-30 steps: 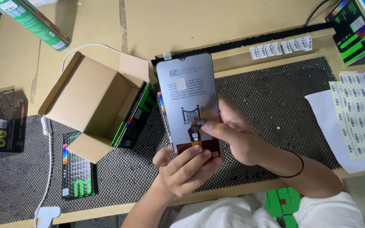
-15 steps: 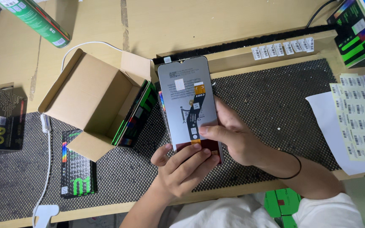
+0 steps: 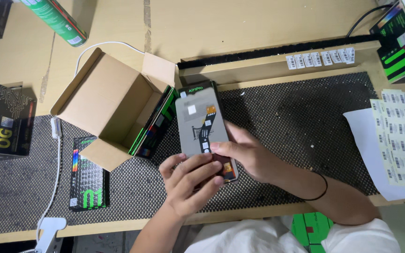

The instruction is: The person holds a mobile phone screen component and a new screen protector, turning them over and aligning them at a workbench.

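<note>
Holding a grey rectangular phone screen panel (image 3: 201, 125) in our left hand (image 3: 189, 184) and right hand (image 3: 248, 154), we have lowered it slightly above the black mesh counter (image 3: 305, 117), beside the open cardboard box (image 3: 113, 105).

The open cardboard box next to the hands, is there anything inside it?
No, the open cardboard box shows only its bare brown inside, while the left hand and right hand hold a grey phone screen panel beside it.

open box (image 3: 113, 112) left of phone screen (image 3: 200, 124)
</note>
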